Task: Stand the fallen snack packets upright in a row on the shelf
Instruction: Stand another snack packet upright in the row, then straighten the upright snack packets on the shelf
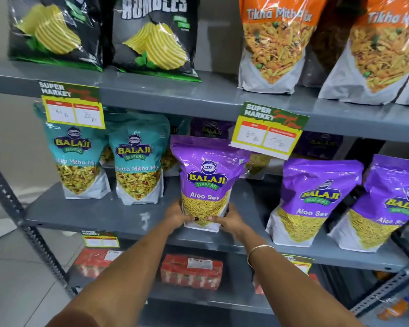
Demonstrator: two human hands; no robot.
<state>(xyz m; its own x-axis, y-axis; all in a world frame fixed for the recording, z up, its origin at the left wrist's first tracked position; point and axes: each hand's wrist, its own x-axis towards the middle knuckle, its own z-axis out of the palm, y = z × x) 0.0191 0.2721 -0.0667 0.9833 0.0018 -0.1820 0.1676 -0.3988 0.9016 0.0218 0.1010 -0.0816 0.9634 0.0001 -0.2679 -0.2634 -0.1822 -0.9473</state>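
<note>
Packets in teal [137, 161] stand at middle left on the grey shelf [104, 218]. At centre, the left hand [177, 214] and right hand [229, 221] clasp the bottom of an upright purple packet [207, 175], fingers curled around it. More purple packets [316, 197] lean at right.

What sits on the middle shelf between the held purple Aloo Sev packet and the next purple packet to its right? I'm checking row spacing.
Nothing: the head view shows only bare grey shelf between the held purple Aloo Sev packet and the neighbouring purple packet.
</note>
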